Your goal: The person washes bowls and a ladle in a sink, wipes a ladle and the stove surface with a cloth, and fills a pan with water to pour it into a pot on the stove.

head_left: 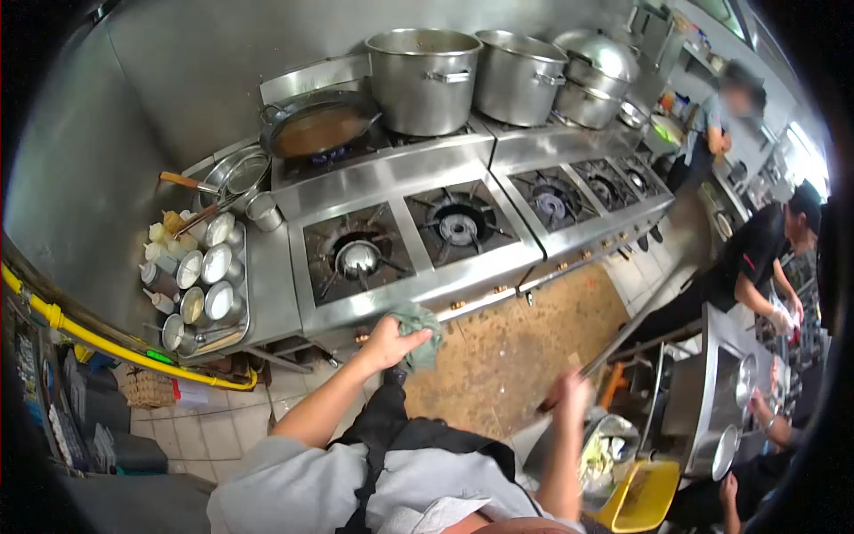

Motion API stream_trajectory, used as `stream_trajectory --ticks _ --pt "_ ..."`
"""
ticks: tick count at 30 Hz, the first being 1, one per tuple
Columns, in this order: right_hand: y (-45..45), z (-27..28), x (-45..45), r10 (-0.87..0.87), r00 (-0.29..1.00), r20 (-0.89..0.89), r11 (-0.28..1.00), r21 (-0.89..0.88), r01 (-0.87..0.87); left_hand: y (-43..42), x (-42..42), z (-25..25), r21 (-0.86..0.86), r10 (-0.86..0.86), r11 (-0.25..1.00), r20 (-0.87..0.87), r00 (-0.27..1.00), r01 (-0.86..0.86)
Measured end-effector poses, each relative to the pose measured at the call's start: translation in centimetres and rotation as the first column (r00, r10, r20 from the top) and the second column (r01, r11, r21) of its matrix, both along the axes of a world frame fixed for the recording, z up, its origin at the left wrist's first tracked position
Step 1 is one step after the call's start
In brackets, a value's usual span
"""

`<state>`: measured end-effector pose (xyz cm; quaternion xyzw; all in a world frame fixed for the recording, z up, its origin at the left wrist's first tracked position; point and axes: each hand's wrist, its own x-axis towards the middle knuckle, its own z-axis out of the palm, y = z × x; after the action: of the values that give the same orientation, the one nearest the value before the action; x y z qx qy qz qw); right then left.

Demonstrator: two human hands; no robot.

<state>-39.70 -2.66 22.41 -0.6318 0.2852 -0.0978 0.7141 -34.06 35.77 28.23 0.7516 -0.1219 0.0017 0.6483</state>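
Note:
My left hand (pixel 390 345) grips a crumpled green cloth (pixel 420 336) at the front edge of the stove (pixel 409 298), near its knobs. Lower right, my right hand (pixel 567 393) is closed around a long handle (pixel 627 331) that slants up and to the right; its far end is blurred. Below the right hand stands a bin (pixel 609 445) holding leafy scraps, with a yellow container (pixel 642 497) beside it.
Large pots (pixel 422 89) and a wok of brown liquid (pixel 320 129) over a blue flame line the back. A tray (pixel 242 307) of seasoning containers sits left, above a yellow pipe (pixel 116 343). People work at right around a steel counter (pixel 703 383).

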Motion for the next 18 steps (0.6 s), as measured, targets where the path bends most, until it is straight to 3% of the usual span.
stream_trajectory --ticks 1,2,4,6,7,10,14,16,18 --pt "1.0 -5.7 -2.3 0.095 0.995 -0.038 0.939 -0.329 -0.102 0.9 0.7 -0.5 -0.018 0.03 0.999 -0.068 0.997 -0.031" --pt "5.2 -2.2 -4.7 0.058 0.997 -0.053 0.991 0.127 -0.051 2.2 1.5 -1.0 -0.022 0.05 0.998 -0.144 0.988 -0.054" --pt "7.5 -5.4 -7.6 0.038 0.98 -0.194 0.997 0.07 -0.024 4.6 3.4 -1.3 0.043 0.058 0.998 -0.157 0.986 -0.052" --pt "9.1 -4.0 -8.6 0.032 0.934 -0.355 0.992 -0.101 -0.072 6.3 5.8 -1.0 0.096 0.084 0.993 -0.118 0.989 -0.073" --pt "9.4 -4.5 -8.0 0.023 0.939 -0.342 0.992 -0.106 -0.063 7.0 7.3 -0.9 0.108 0.083 0.991 -0.043 0.996 -0.078" --pt "9.4 -5.4 -6.7 -0.006 0.938 -0.347 0.978 -0.195 -0.066 9.1 10.8 -0.1 0.182 0.085 0.981 -0.088 0.992 -0.068" --pt "6.9 -7.3 -1.2 -0.024 0.972 -0.234 0.898 -0.433 -0.082 10.9 15.1 1.4 0.214 0.106 0.973 -0.068 0.992 -0.09" --pt "8.3 -4.2 2.1 -0.067 0.976 -0.208 0.92 -0.39 -0.02 12.0 17.3 0.6 0.206 0.074 0.977 -0.072 0.995 -0.058" --pt "9.7 -1.7 4.3 -0.087 0.98 -0.178 0.882 -0.472 -0.007 12.8 19.5 0.8 0.319 0.086 0.945 -0.051 0.995 -0.065"
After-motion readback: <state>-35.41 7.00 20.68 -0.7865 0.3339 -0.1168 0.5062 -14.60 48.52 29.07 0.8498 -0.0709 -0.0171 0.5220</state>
